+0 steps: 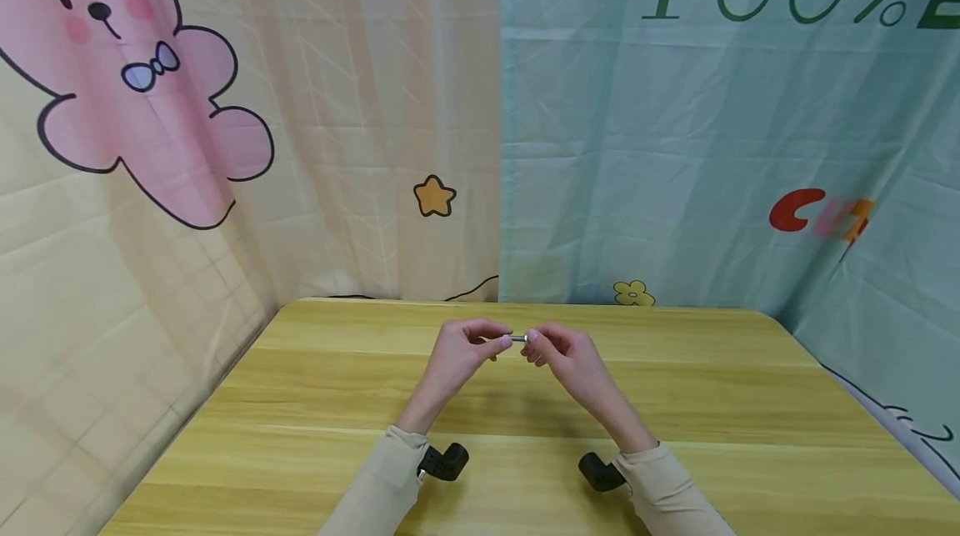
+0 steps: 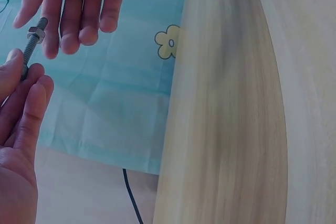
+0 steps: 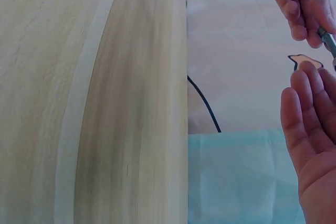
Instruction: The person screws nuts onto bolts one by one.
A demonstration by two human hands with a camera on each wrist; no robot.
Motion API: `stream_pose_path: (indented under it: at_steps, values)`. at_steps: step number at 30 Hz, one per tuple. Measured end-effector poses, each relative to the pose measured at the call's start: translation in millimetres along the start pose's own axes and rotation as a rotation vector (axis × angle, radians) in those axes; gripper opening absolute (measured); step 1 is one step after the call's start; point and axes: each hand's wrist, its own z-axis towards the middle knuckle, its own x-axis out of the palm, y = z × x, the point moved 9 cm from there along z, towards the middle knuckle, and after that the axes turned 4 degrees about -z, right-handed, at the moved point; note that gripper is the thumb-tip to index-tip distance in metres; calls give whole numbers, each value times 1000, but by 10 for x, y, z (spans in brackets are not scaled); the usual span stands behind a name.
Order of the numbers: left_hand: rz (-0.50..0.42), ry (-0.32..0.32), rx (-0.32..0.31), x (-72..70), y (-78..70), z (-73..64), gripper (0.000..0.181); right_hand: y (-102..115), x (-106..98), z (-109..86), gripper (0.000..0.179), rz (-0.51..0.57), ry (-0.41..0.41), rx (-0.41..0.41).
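Observation:
A metal bolt (image 2: 29, 50) is pinched by its head end between the thumb and fingertips of my left hand (image 1: 459, 353). Around its threaded shank, close to the free end, sits a nut (image 2: 37, 33). My right hand (image 1: 568, 354) is at that free end. In the left wrist view its index finger lies right beside the nut, while the thumb stands apart on the other side and the other fingers are fairly straight. The right wrist view shows only part of the bolt (image 3: 329, 42), cut off at the frame's edge.
Both hands are above a wooden table (image 1: 337, 386). Behind it hang a cream curtain (image 1: 315, 144) and a blue curtain (image 1: 637, 144). Black wrist-worn devices (image 1: 444, 463) sit at both sleeve cuffs. A dark line (image 2: 131, 195) runs across the cream cloth.

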Motion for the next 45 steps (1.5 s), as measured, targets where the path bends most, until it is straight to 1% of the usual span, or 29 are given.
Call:
stream_pose_path:
  at_steps: [4, 5, 7, 12, 14, 18, 20, 23, 26, 30, 35, 37, 40, 45]
  values:
    - [-6, -10, -5, -15, 1, -5, 13, 24, -11, -6, 21, 5, -15, -29]
    - [-10, -13, -4, -19, -1, -6, 14, 36, -16, -8, 21, 7, -22, -50]
    - [-14, -16, -3, -23, 5, -3, 15, -24, -16, 10, 20, 19, -40, -95]
    - [-7, -17, 0, -27, 13, 4, 14, 53, -13, 6, 19, 15, -43, -135]
    - [-6, -16, -4, -26, 12, 7, 14, 113, -14, 1, 18, 9, -36, -135]
    - [-21, -11, -1, -17, -2, 11, 16, 136, -14, -1, 18, 18, -21, -110]
    - [-27, -11, 3, -16, -1, 15, 16, 107, -10, -2, 19, 40, -10, -93]
    - [-34, -14, 4, -20, 1, 15, 17, -2, 9, 10, 20, 70, 6, -60]
    - [-33, -14, 5, -18, 15, 18, 17, -71, 25, 20, 19, 85, 19, -46]
    - [-26, -5, 5, 7, 35, 22, 15, -109, 25, 25, 20, 58, 8, -40]
    - [-23, 6, 7, 25, 54, 24, 14, -112, 30, 32, 25, 12, -11, 32]
    - [-25, 9, 10, 30, 56, 26, 13, -91, 30, 29, 25, 11, -12, 47]
    - [-20, 7, 15, 28, 57, 27, 11, -61, 23, 23, 22, 15, -12, 24]
    - [-17, -2, 13, 10, 58, 21, 10, -37, -2, 25, 25, 18, -24, -57]
